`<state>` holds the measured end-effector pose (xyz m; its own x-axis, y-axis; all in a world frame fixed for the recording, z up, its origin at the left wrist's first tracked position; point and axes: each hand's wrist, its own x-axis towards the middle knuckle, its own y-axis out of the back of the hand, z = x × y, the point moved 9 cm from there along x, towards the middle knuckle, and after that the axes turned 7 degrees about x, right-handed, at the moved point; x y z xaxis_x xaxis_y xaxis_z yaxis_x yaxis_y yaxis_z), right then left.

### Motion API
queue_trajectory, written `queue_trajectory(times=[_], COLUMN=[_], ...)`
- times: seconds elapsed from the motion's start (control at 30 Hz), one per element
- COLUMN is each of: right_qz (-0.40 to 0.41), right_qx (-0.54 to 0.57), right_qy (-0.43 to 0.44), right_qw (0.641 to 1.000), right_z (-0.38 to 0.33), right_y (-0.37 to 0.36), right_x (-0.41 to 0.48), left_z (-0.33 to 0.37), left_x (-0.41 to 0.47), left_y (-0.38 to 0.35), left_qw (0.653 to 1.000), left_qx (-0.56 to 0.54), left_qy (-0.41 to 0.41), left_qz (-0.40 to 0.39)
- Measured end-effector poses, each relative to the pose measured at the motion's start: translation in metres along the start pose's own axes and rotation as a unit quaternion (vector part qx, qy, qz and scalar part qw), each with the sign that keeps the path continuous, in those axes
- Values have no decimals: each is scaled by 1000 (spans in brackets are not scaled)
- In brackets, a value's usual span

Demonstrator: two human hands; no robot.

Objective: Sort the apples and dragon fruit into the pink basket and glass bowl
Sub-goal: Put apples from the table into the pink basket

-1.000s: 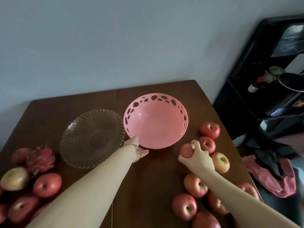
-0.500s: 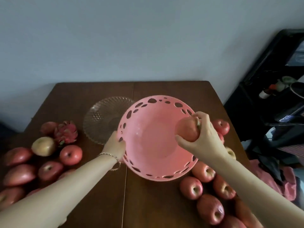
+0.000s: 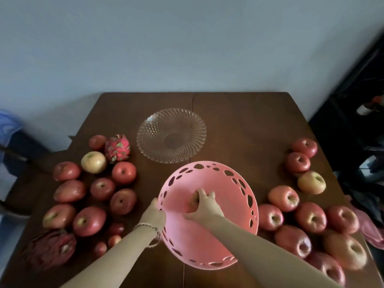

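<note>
The pink basket (image 3: 228,204) with cut-out holes is near the table's front middle, tilted toward me. My left hand (image 3: 154,215) grips its left rim. Inside the basket, my right hand (image 3: 204,205) holds a red apple (image 3: 192,203) low against the bottom. The empty glass bowl (image 3: 171,135) stands behind the basket. Several apples (image 3: 123,172) lie in a pile at the left with a dragon fruit (image 3: 117,147) at the back and another dragon fruit (image 3: 48,249) at the front left. More apples (image 3: 310,217) lie at the right.
The brown wooden table (image 3: 239,121) stands against a pale wall. A black shelf unit (image 3: 357,113) with small items is beyond the right edge. A pink cloth (image 3: 372,229) hangs by the front right corner. Something blue (image 3: 8,125) is at the far left.
The basket has come closer to me with my left hand on its rim. My right hand has carried the apple from above the rim down into the basket. The view has tilted down.
</note>
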<state>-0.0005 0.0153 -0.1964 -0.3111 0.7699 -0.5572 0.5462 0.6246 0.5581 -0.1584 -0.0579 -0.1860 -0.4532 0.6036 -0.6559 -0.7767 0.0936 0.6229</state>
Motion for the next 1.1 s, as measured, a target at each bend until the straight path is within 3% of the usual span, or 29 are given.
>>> queue_trajectory(times=[0.1, 0.17, 0.27, 0.3, 0.37, 0.43, 0.5, 0.53, 0.6, 0.67, 0.77, 0.97, 1.1], right_qz=[26, 21, -24, -28, 12, 109, 172, 162, 67, -21, -43, 66, 150], right_qx=[46, 54, 56, 42, 5, -6, -33, -83, -249, -366, -428, -376, -209], right_qy=[20, 27, 18, 31, 84, 129, 106, 68, 1, -2, 20, 20, 68], right_qw=[998, 998, 998, 998, 996, 986, 979, 981, 966, 930, 902, 924, 964], right_z=[-1, -1, 4, 5, 5, 10, 33, 49, 83, 104, 113, 84, 38], right_y=[-8, -9, -2, 8, 45, 101, 148, 159, 152, 126, 103, 136, 172], right_x=[1, 2, -2, -6, -18, -33, -42, -43, -44, -45, -41, -50, -66], left_z=[-2, 9, 58, 72, 87, 88, 91, 93, 96, 99, 98, 89, 88], left_x=[-5, -16, -34, -38, -34, -23, -12, -9, -3, 1, 7, 19, 20], left_y=[-6, -3, 0, -8, -31, -51, -63, -66, -70, -71, -68, -61, -60], left_qw=[999, 988, 905, 883, 885, 886, 873, 871, 872, 880, 894, 920, 936], left_qx=[44, 149, 306, 314, 317, 355, 395, 403, 415, 412, 400, 357, 317], left_qy=[9, -26, -239, -302, -332, -298, -287, -279, -257, -234, -197, -159, -152], left_qz=[-11, 14, 173, 176, 81, 0, -16, -21, -33, -33, -38, -7, -7])
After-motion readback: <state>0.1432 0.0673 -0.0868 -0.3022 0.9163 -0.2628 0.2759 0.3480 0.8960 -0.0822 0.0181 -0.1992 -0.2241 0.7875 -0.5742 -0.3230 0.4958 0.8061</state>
